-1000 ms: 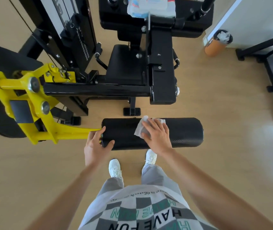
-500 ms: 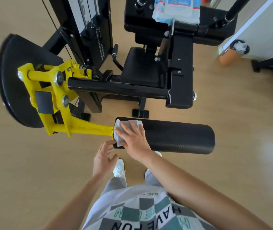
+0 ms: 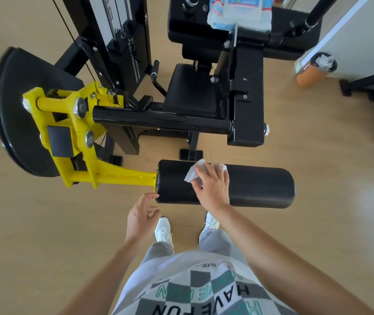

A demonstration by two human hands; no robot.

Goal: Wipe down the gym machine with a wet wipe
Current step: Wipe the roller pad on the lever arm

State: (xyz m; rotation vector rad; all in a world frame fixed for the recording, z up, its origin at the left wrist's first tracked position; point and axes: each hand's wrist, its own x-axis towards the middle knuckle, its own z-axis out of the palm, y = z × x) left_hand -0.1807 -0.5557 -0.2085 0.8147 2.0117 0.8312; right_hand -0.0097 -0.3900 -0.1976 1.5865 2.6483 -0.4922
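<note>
A wooden floor (image 3: 33, 235) carries the gym machine (image 3: 245, 105), a black frame with a weight stack and a seat. A yellow lever arm (image 3: 113, 176) reaches from the machine's left side to a black roller pad (image 3: 261, 187), which lies crosswise just in front of the person's shoes. A pack of wipes (image 3: 240, 10) sits on the machine's top pad. An orange bin (image 3: 315, 69) stands by the wall.

The right hand (image 3: 213, 187) lies flat with fingers spread, pressing the wet wipe (image 3: 193, 175) onto the upper left part of the roller pad. The left hand (image 3: 141, 214) holds nothing, its fingers loosely curled, its fingertips just beside the pad's left end; whether they touch it I cannot tell.
</note>
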